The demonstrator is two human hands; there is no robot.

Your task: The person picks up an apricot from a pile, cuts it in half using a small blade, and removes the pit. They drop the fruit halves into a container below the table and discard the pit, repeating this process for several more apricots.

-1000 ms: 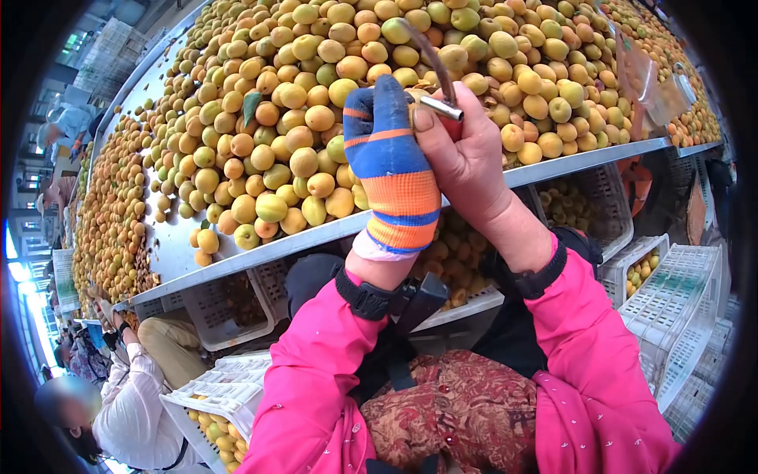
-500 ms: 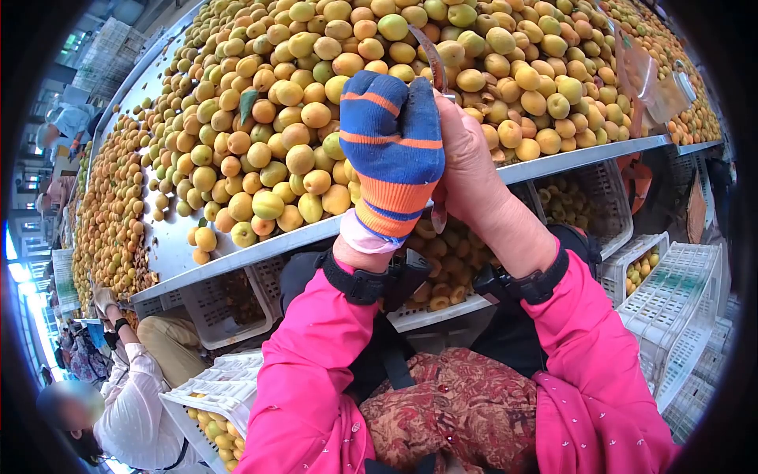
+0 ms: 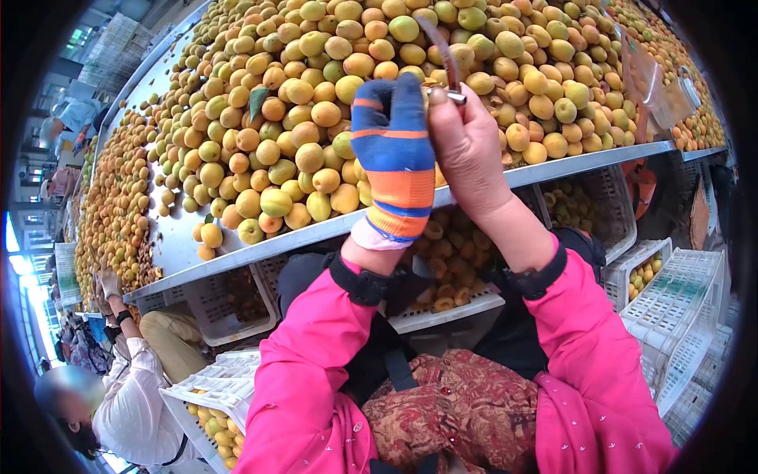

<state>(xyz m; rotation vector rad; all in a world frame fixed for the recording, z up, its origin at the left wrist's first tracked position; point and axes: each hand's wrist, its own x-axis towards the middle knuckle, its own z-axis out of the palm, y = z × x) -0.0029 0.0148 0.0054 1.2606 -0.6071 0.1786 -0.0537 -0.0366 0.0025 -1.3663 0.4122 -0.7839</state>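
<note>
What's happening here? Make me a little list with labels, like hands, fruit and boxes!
Left hand: gloved in blue and orange, fingers curled, contents hidden
Right hand: bare, gripping a knife with a curved blade
Fruit: heap of yellow-orange apricots on the metal table
Under the table: white crates, some holding fruit
Nearby: another person in white sleeves, lower left

Long sheet-metal table (image 3: pixel 175 251) runs off on a diagonal toward the far left, with a raised lip along the near edge. Under it, white slotted crates (image 3: pixel 225 304) are shoved in side by side, and a tilted pile of loose crates (image 3: pixel 675 296) sits off to the right. Way up top left there's a far stack (image 3: pixel 110 47) of the same crates. Daylight (image 3: pixel 11 245) comes in from the left, pretty blown out. Another person (image 3: pixel 138 399) in white sleeves sits low at bottom left.
</note>
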